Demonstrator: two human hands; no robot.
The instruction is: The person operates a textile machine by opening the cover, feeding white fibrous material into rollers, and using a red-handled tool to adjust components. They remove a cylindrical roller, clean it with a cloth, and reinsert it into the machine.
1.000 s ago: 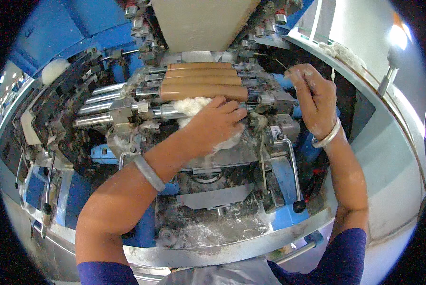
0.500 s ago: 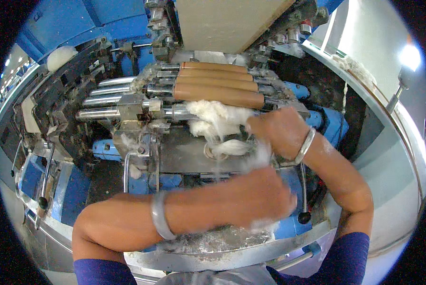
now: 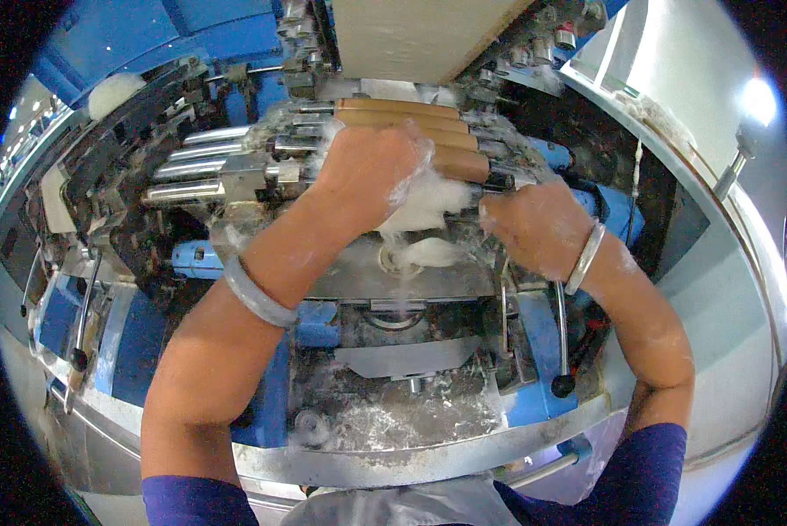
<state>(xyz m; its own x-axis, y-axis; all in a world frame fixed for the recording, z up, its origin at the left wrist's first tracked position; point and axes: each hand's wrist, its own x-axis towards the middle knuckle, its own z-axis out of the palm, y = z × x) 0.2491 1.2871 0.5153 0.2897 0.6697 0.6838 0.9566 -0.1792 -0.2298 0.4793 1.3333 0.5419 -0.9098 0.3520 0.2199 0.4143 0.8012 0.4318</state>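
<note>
My left hand (image 3: 371, 175) is closed over the brown rollers (image 3: 456, 162), knuckles up, with white fibre (image 3: 422, 162) showing along the edge of its fingers. Below and to its right, a loose clump of white fibre (image 3: 433, 209) lies over the front roller. A thinner strand of fibre (image 3: 430, 252) trails into a round opening (image 3: 388, 259) in the metal plate. My right hand (image 3: 538, 230) is curled shut near the right end of the rollers, beside the clump. Its fingertips are turned under, so anything inside them is hidden.
Steel roller ends and clamps (image 3: 192, 171) stand at the left. A black-knobbed lever (image 3: 562, 384) hangs below my right hand, another (image 3: 79, 358) at far left. A pale panel (image 3: 428, 39) rises behind the rollers. White lint dusts the lower tray (image 3: 420, 416).
My left hand has swung up and left from low in front of the machine onto the rollers. My right hand has shifted slightly right and down, away from the fibre clump.
</note>
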